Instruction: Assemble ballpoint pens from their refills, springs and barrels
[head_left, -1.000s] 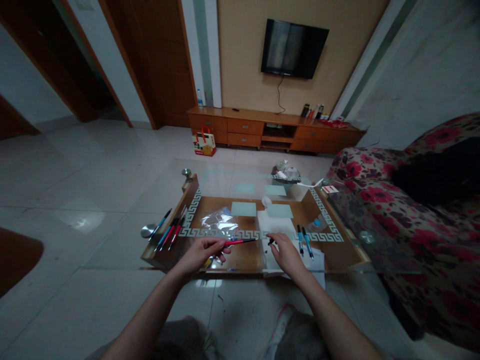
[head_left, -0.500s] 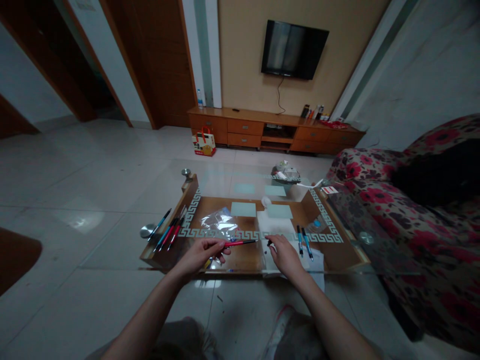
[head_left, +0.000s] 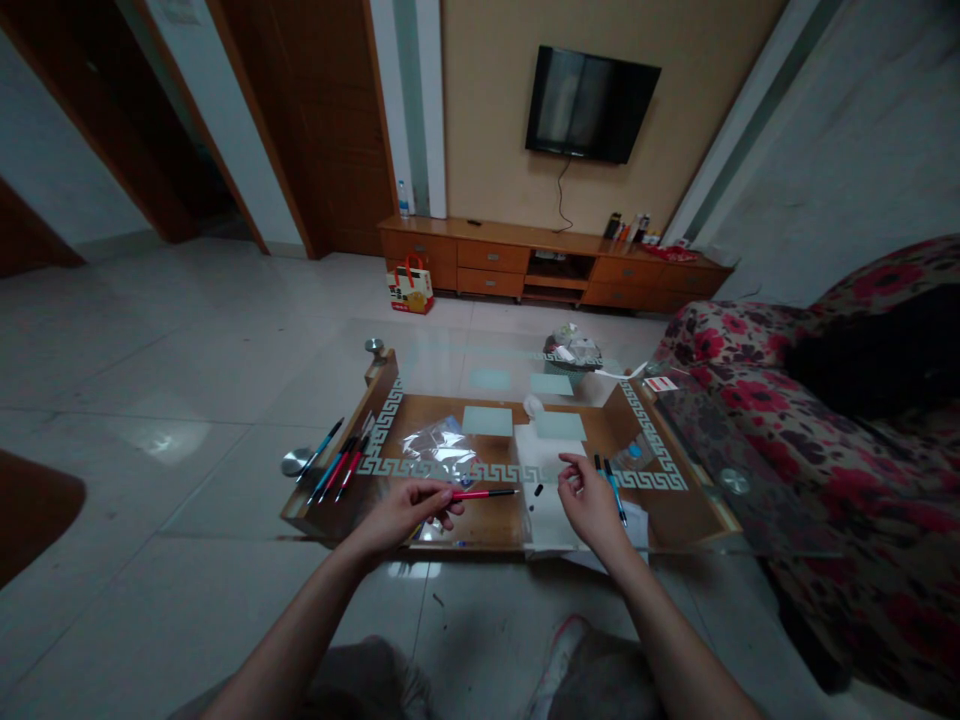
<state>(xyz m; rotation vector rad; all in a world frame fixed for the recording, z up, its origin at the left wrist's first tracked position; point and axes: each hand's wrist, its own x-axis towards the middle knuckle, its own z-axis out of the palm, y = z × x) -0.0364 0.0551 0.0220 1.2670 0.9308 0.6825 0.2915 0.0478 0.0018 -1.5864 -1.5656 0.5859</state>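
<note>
Beside a floral sofa (head_left: 847,500) stands a glass table (head_left: 701,515). Over its near side the left hand (head_left: 405,512) pinches a red pen (head_left: 484,494), black end rightward; the right hand (head_left: 589,503), fingers loosely parted, is between a small black piece (head_left: 538,490) and blue pens (head_left: 616,490).

I see a glass table (head_left: 487,421) bearing red and blue pens (head_left: 343,468) at nine o'clock, a small black piece (head_left: 538,490) near six, blue-and-black pens (head_left: 615,491) at four, a red-and-white card (head_left: 661,384) at two.
</note>
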